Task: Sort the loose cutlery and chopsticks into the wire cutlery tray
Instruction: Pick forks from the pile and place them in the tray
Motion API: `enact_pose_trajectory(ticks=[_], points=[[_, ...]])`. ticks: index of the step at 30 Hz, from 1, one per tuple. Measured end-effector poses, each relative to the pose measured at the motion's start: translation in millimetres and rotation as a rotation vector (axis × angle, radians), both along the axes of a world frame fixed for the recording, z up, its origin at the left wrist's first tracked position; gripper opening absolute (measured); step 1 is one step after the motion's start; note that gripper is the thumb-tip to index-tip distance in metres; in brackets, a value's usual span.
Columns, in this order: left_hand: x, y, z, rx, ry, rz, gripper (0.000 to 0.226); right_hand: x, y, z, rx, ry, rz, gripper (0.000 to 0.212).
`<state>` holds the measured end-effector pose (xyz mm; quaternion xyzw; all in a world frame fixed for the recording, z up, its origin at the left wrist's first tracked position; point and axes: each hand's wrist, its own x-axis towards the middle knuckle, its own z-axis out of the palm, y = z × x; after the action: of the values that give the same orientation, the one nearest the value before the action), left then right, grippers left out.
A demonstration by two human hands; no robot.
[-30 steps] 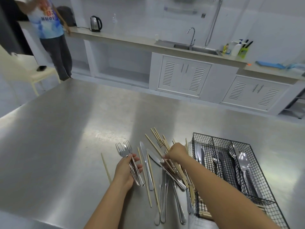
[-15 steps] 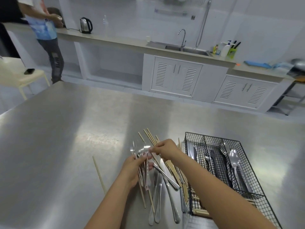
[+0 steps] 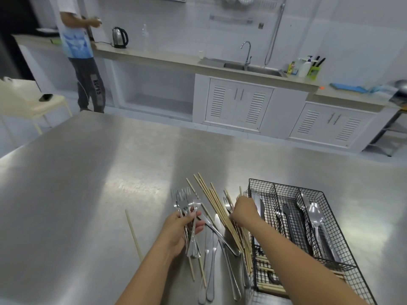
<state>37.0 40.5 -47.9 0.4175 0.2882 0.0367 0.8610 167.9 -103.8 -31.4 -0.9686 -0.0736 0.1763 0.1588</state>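
Left hand (image 3: 181,227) clutching a bunch of shiny steel forks (image 3: 186,202), right hand (image 3: 244,211) pinching pale wooden chopsticks (image 3: 217,204) heaped on the brushed steel bench (image 3: 88,194), black wire cutlery tray (image 3: 334,219) at right

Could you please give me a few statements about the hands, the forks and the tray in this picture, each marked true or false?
1. The left hand grips a bunch of forks. True.
2. The wire cutlery tray holds nothing. False: spoons and other cutlery already lie in its compartments.
3. The right hand is at the chopstick pile, beside the tray. True.
4. A single chopstick lies apart, left of the pile. True.
5. The tray stands left of the loose cutlery. False: it stands to the right.
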Motion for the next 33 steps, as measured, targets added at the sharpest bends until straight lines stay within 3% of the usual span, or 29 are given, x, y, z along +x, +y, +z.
enact_pose_trajectory(ticks=[11,23,33], points=[[-2,-2,-1,0.015,0.015,0.015,0.016,-4,2,-7,0.006,-0.019,-0.013,0.025],[-2,-12,5,0.028,-0.001,-0.012,0.022,9,1,14,0.275,0.309,-0.211,0.006],[13,-33,9,0.041,-0.028,-0.05,0.035,-20,-29,39,0.893,0.625,-0.319,0.014]])
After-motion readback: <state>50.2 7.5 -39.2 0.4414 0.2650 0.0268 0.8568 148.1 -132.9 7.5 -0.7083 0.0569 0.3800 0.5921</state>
